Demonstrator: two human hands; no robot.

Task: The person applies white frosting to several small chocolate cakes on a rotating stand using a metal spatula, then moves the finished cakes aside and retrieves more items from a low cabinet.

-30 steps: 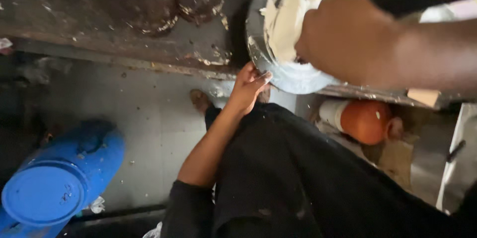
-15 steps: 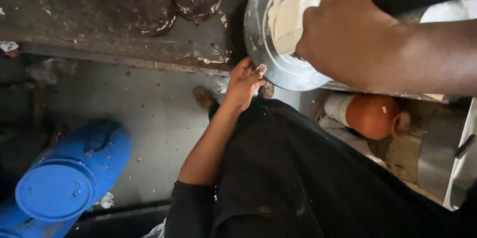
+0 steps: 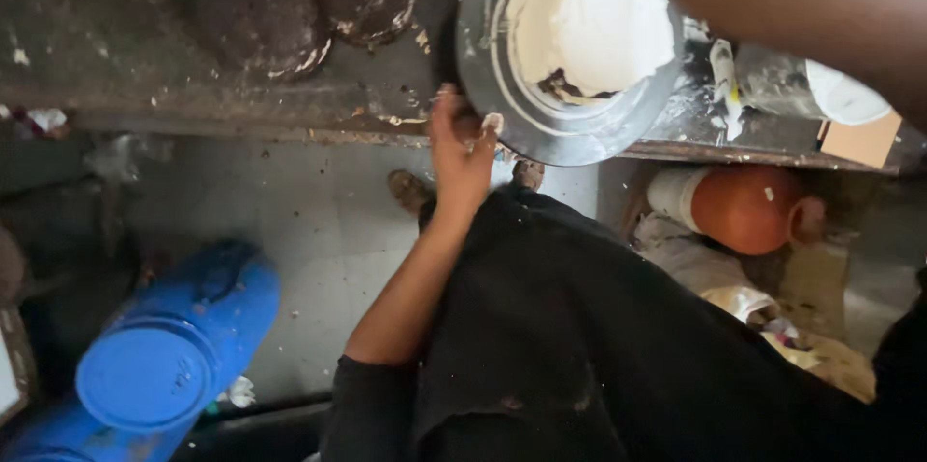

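At the edge of the dark, crumb-strewn worktop point(image 3: 241, 95), head view: a round metal turntable point(image 3: 541, 124) overhangs the counter's front lip and carries a cake covered in white cream point(image 3: 589, 23), with a dark patch of bare sponge showing at the cake's lower side. Left hand point(image 3: 462, 148) reaches up from below, its fingers curled against the turntable's near-left rim, a smear of cream on one fingertip; the grip is loose rather than clenched. Right forearm point(image 3: 811, 8) crosses the upper right corner above the cake; the right hand itself lies beyond the frame, so its state cannot be told. Three dark chocolate sponge rounds point(image 3: 261, 18) sit on the worktop to the left of the turntable, one at the top edge rimmed with cream. To the right of the turntable stand a cream-streaked metal container point(image 3: 772, 81) and a piece of brown card point(image 3: 862, 141). Below the counter: a blue plastic drum point(image 3: 154, 370) lying on the grey floor at lower left, and an orange vessel point(image 3: 748, 209) at right
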